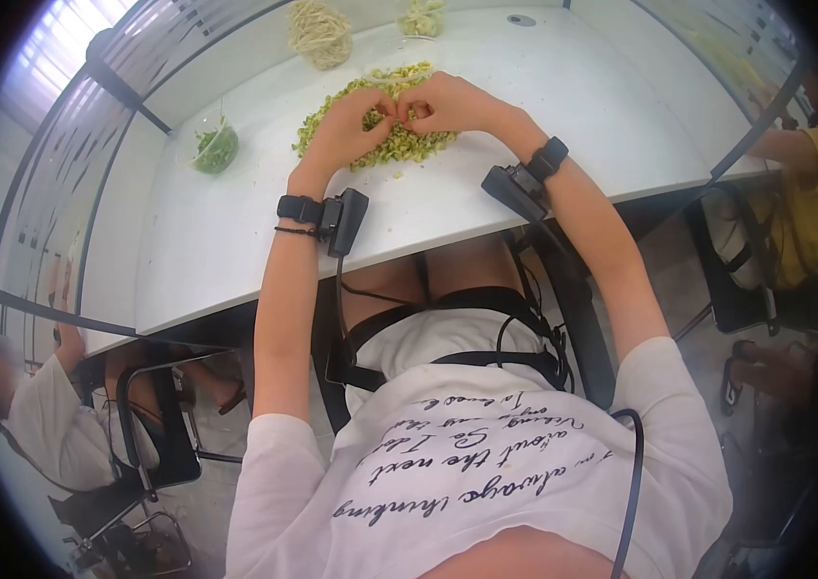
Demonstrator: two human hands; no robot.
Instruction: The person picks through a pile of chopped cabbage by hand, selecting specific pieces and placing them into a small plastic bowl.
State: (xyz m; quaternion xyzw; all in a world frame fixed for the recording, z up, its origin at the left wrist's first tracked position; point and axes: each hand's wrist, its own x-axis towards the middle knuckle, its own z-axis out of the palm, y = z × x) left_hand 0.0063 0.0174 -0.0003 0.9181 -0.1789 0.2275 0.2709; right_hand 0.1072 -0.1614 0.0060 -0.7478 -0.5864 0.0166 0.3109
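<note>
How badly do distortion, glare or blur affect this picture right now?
Head view: wide-angle distortion bows the left partition; head view: glare bleaches the upper left, darkness rims the edges; head view: left hand, right hand and green pile are readable but slightly soft.

Two hands (356,124) (449,104), one green pile (404,147)

Beyond your fingers (418,124) you have one pale tangle (319,36) and one pale heap (420,18); left of your fingers, one bowl (215,165); nearer you, two wrist straps (300,208) (552,155), one per arm.
</note>
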